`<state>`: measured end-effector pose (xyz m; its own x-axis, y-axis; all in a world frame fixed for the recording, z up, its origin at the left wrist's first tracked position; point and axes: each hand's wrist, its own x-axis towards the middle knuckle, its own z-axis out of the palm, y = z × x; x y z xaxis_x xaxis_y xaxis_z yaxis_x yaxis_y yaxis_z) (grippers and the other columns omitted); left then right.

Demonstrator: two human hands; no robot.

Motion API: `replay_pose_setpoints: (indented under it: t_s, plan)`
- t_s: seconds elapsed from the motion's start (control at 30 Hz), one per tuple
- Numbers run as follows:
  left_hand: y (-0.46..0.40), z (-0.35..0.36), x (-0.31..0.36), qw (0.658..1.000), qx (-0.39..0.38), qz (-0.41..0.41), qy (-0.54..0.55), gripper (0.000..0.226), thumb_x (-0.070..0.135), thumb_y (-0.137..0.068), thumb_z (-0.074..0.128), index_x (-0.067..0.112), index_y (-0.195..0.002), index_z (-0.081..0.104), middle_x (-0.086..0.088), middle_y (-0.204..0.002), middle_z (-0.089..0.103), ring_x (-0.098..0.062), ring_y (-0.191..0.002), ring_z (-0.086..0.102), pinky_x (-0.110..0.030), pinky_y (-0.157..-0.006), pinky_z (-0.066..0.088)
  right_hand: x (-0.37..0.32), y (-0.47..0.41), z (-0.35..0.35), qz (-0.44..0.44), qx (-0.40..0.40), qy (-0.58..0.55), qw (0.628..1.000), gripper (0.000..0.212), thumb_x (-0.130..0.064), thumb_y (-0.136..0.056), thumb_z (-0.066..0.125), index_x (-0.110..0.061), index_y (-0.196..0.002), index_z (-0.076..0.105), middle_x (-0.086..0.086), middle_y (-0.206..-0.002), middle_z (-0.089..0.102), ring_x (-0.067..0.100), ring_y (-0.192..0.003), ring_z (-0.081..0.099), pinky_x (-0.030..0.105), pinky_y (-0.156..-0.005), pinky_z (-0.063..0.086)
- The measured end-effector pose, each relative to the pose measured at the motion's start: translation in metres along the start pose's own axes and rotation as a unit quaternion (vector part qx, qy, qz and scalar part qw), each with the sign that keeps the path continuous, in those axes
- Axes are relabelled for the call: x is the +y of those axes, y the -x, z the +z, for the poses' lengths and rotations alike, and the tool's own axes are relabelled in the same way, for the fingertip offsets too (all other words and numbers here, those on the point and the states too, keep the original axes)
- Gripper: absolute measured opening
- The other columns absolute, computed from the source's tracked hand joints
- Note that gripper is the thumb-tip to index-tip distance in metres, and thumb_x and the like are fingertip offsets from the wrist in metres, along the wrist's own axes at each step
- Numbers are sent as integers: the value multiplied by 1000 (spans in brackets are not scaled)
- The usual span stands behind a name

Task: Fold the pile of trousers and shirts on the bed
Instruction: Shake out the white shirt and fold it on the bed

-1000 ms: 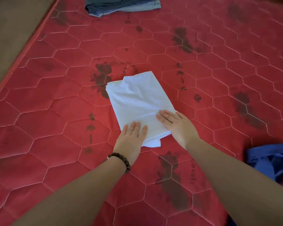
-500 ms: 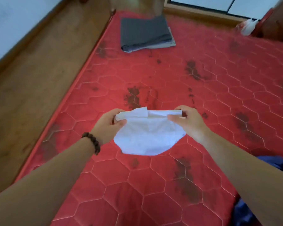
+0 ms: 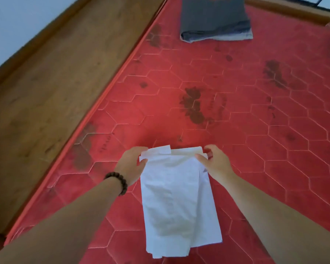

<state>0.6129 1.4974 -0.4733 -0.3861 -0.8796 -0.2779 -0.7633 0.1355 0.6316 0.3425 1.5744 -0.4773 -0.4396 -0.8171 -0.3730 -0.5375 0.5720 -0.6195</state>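
Note:
A folded white garment [image 3: 177,197] hangs in the air above the red mattress [image 3: 255,130], held by its top edge. My left hand [image 3: 131,164], with a dark bead bracelet on the wrist, pinches the top left corner. My right hand [image 3: 215,162] pinches the top right corner. The cloth drops down between my forearms towards me. At the far end of the mattress lies a stack of folded dark grey clothes [image 3: 215,18] on top of a paler piece.
The mattress's left edge [image 3: 95,111] runs diagonally beside a wooden floor [image 3: 46,82]. A pale wall shows at the top left. A wooden frame borders the mattress at the top right.
The white garment lay flat under both palms a second ago. Both hands then picked it up by one edge, and it now hangs longer while the view has shifted towards the folded stack.

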Motion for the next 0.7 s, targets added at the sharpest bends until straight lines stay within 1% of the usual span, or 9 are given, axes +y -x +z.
replay_pose_setpoints:
  t_s: [0.07,0.13,0.2,0.23,0.33,0.4,0.5,0.6,0.7]
  plan:
    - [-4,13,-1,999,-13,13,-32,35,18,-93,53,21,-128,56,5,-131,54,-21,-124,42,-36,-106,34,2,-2,4,29,-22,-14,999,38,-37,-82,73,-14,-108,59,0,-94,62,24,-89,63,37,-79,50]
    - [-9,23,0,994,-30,10,-104,34,28,-95,50,28,-128,54,11,-129,49,-19,-123,35,-39,-102,32,3,-3,4,37,-26,-12,999,33,-32,-80,76,-11,-98,60,1,-87,62,26,-84,65,41,-76,53]
    - [-15,29,3,988,-26,-1,-150,30,36,-94,49,30,-123,54,11,-123,49,-19,-119,35,-39,-98,30,3,-4,3,13,-16,-2,1000,24,-25,-80,75,-9,-89,60,2,-82,60,26,-78,62,42,-71,53]
    - [-18,30,6,988,-18,-8,-152,26,37,-94,49,30,-118,55,10,-118,51,-20,-116,36,-40,-97,30,2,-4,3,-1,-7,-7,1000,21,-22,-81,74,-10,-87,59,2,-80,59,23,-74,60,39,-67,52]
    - [-24,27,9,992,-5,-12,-128,13,36,-94,50,26,-99,58,11,-100,56,-19,-108,40,-39,-93,31,-2,-1,6,-42,36,-55,997,16,-17,-83,71,-12,-85,57,-5,-71,55,7,-59,47,17,-54,39]
    - [-27,24,5,997,-5,-2,-79,9,30,-94,51,25,-89,55,13,-87,55,-18,-102,42,-36,-88,28,-7,-3,6,-63,54,-85,993,14,-16,-84,69,-13,-85,55,-8,-67,53,2,-55,44,15,-52,37]
    - [-29,23,2,999,17,-7,-35,9,24,-94,47,22,-85,50,8,-79,52,-18,-91,44,-32,-82,24,-15,-14,9,-80,52,-84,992,14,-24,-89,64,-15,-88,53,-6,-71,56,3,-60,47,17,-53,37]
    - [-32,30,2,998,45,-17,-47,9,19,-92,47,20,-84,48,3,-76,51,-20,-83,43,-33,-83,27,-18,-27,18,-58,24,-3,998,16,-30,-95,56,-15,-98,51,2,-79,59,21,-73,55,34,-63,44]
    - [-31,35,5,996,70,-25,-59,5,18,-91,49,18,-86,49,5,-74,49,-22,-82,44,-35,-80,30,-19,-34,26,-31,40,46,998,18,-30,-96,54,-13,-100,49,9,-83,60,32,-80,57,39,-66,46]
